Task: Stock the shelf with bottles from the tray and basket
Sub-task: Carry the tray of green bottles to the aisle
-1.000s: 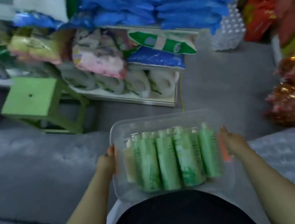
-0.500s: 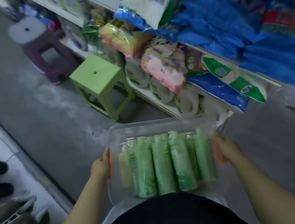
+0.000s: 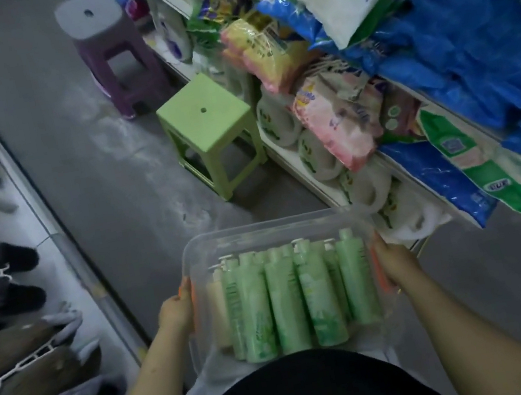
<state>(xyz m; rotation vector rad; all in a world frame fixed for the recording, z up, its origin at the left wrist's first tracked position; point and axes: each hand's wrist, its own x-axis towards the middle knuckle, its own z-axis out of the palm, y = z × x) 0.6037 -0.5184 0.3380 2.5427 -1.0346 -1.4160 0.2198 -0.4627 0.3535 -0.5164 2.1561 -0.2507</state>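
At six o'clock, against the body, the clear tray (image 3: 274, 226) of green bottles (image 3: 285, 297) sits level; the left hand (image 3: 176, 311) grips its nine o'clock wall, the right hand (image 3: 394, 261) its three o'clock wall, well apart; fully loaded it is probably heavy, its thin plastic likely to flex; grip both ends; green stool (image 3: 204, 113) at twelve; shelf (image 3: 292, 167) at two.
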